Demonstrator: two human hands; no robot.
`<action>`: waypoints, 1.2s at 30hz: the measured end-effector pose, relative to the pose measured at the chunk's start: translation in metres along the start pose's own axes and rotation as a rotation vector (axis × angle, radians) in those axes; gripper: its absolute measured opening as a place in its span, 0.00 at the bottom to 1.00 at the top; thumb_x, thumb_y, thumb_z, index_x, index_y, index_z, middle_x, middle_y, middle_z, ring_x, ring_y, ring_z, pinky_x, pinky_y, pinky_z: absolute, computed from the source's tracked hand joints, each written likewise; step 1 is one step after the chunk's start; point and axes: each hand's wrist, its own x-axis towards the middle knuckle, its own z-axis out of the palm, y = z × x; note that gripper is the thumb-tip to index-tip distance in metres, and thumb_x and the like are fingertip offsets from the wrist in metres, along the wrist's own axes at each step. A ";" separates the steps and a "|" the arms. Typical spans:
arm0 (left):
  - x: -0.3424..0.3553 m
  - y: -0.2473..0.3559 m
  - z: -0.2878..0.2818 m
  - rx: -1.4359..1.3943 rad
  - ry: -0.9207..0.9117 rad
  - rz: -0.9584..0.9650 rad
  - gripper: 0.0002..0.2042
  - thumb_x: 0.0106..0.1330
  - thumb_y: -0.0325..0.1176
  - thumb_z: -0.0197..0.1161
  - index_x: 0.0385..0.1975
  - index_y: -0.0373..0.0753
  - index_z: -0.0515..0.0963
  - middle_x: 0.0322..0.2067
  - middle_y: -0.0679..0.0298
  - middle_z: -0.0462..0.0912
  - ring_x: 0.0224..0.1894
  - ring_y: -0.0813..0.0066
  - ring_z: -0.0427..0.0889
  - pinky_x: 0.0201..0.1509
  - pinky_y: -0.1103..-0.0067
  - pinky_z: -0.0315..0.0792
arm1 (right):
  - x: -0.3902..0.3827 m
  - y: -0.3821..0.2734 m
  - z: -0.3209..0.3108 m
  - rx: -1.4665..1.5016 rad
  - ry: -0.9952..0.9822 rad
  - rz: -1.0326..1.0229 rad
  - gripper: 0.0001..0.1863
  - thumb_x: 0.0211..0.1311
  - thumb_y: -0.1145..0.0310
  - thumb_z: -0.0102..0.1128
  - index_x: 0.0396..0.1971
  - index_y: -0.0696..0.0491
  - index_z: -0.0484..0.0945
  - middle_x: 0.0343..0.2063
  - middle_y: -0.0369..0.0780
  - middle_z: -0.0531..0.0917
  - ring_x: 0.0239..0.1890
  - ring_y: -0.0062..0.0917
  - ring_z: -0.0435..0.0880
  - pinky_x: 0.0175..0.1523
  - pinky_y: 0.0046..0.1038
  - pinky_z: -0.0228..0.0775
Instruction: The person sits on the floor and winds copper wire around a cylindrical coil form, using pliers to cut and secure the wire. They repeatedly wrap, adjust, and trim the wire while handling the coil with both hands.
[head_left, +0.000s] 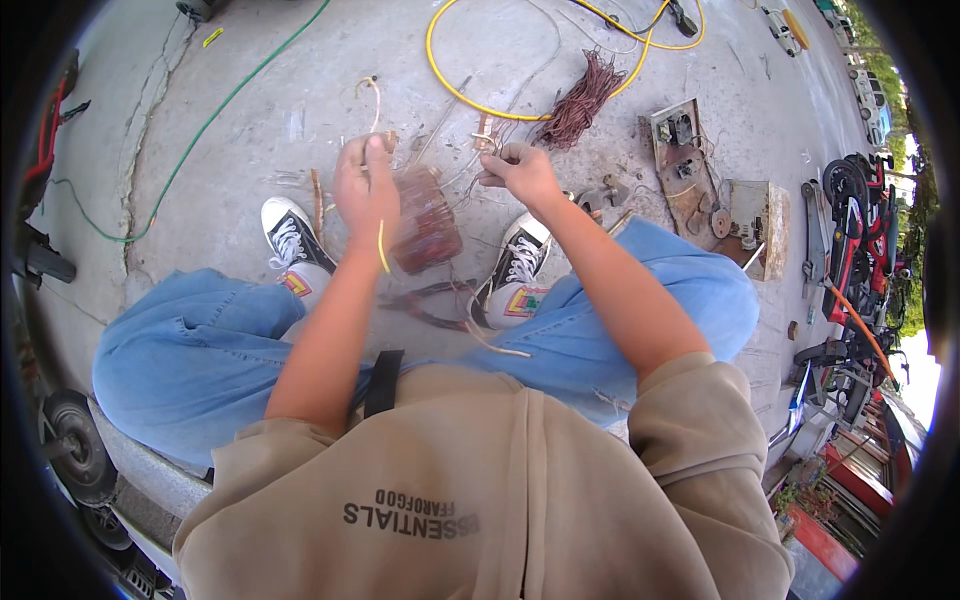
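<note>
Between my feet, a block-shaped coil [428, 228] wound in reddish-brown wire looks blurred. My left hand [364, 188] is beside its upper left corner, fingers curled, a yellow band round the wrist. A pale wire [376, 100] reaches from those fingertips across the ground; what the hand grips is hidden. To the right of the coil, my right hand [522, 172] pinches a thin wire [484, 150] between thumb and fingers. Loose wire strands trail around the coil and beside my right shoe [520, 252].
A bundle of dark red wire [584, 102] lies ahead, next to a yellow hose [440, 72]. An opened metal case [680, 150] and a rusty box [755, 228] stand on the right. A green hose [225, 105] crosses the concrete at left. Motorbikes [860, 215] are parked far right.
</note>
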 end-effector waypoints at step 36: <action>-0.038 -0.161 -0.058 -0.275 -0.935 -0.755 0.10 0.61 0.24 0.56 0.40 0.29 0.79 0.38 0.57 0.81 0.41 0.72 0.78 0.45 0.75 0.72 | 0.018 0.027 0.005 0.270 -0.466 0.357 0.41 0.53 0.76 0.65 0.68 0.53 0.57 0.50 0.38 0.78 0.41 0.21 0.75 0.52 0.25 0.64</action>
